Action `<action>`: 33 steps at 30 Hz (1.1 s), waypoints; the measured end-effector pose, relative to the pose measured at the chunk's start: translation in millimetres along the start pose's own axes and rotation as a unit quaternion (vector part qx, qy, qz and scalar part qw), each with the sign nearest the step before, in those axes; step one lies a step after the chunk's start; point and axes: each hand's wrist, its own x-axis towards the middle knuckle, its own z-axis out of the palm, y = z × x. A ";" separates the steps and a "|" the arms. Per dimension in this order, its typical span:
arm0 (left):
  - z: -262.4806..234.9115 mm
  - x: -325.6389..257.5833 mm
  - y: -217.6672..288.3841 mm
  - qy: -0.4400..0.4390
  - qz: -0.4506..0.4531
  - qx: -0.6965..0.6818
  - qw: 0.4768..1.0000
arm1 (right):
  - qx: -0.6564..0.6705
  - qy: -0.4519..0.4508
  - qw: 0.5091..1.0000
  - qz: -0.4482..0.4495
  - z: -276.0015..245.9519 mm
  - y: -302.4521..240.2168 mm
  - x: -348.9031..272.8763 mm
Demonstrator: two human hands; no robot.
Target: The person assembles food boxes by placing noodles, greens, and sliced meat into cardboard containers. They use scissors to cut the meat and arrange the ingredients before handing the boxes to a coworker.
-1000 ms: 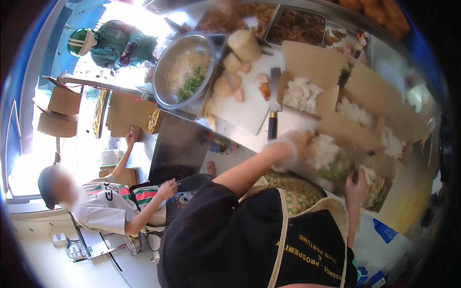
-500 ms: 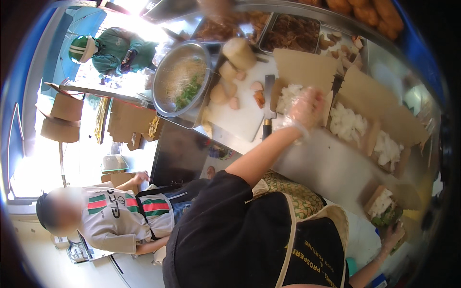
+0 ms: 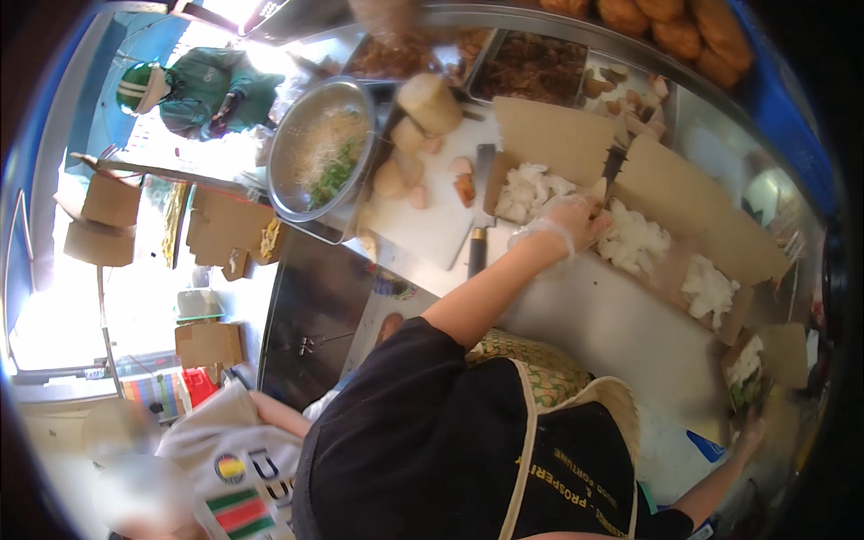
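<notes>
My left hand (image 3: 569, 225), in a clear plastic glove, is at the wall between two open cardboard takeaway boxes. Its fingers are curled, and what they hold, if anything, is hidden. White rice noodles (image 3: 533, 191) fill the left box (image 3: 553, 130), and more noodles (image 3: 634, 238) lie in the box (image 3: 688, 193) beside it. Over at the right, my right hand (image 3: 749, 436) grips the lower edge of another open box (image 3: 781, 355), which contains white noodles and green leaves (image 3: 747, 389). That hand is slightly blurred.
A cleaver (image 3: 484, 193) lies by a white cutting board (image 3: 441, 216) bearing sliced sausage. Left of it stands a metal bowl (image 3: 274, 171) of sprouts and greens. Metal trays of meat (image 3: 531, 67) line the back. A dark handle (image 3: 615, 164) sticks up between box lids. Another person (image 3: 234, 450) is at lower left.
My left hand has come down from above the left box's noodles to the wall between the boxes. At right, my right hand and its box have shifted up and right. The person at left moved lower.
</notes>
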 end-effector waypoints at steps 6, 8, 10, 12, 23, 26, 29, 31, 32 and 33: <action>11.8 1.7 5.2 0.031 -0.025 0.078 0.996 | 0.286 0.016 0.957 -0.044 17.7 -39.2 44.5; 11.8 2.4 2.6 0.035 -0.004 0.079 0.996 | 0.292 0.018 0.955 -0.053 24.7 -33.9 61.0; 9.9 2.4 1.3 0.036 0.017 0.067 0.997 | 0.221 0.004 0.970 -0.098 28.7 -28.4 76.3; 5.0 -0.1 0.3 0.017 0.033 0.033 0.999 | 0.258 -0.013 0.957 -0.131 27.5 -32.6 86.2; -161.6 -92.0 -155.2 0.245 -0.091 0.063 0.963 | -0.048 0.173 0.974 0.141 -41.2 -243.8 -52.1; -242.2 -135.7 -224.8 0.382 -0.210 0.057 0.898 | -0.089 0.263 0.946 0.166 -31.9 -286.1 -75.0; -297.6 -146.4 -281.7 0.347 -0.314 0.157 0.869 | 0.090 0.329 0.939 0.039 -6.4 -334.7 -88.1; -300.1 -131.7 -307.2 0.317 -0.261 0.240 0.880 | 0.036 0.330 0.943 -0.008 17.5 -380.3 -93.5; -296.9 -121.7 -316.8 0.285 -0.247 0.258 0.890 | 0.120 0.290 0.945 -0.091 27.2 -404.7 -98.4; -293.3 -113.2 -324.9 0.265 -0.219 0.279 0.896 | 0.212 0.280 0.925 -0.145 39.4 -431.3 -97.0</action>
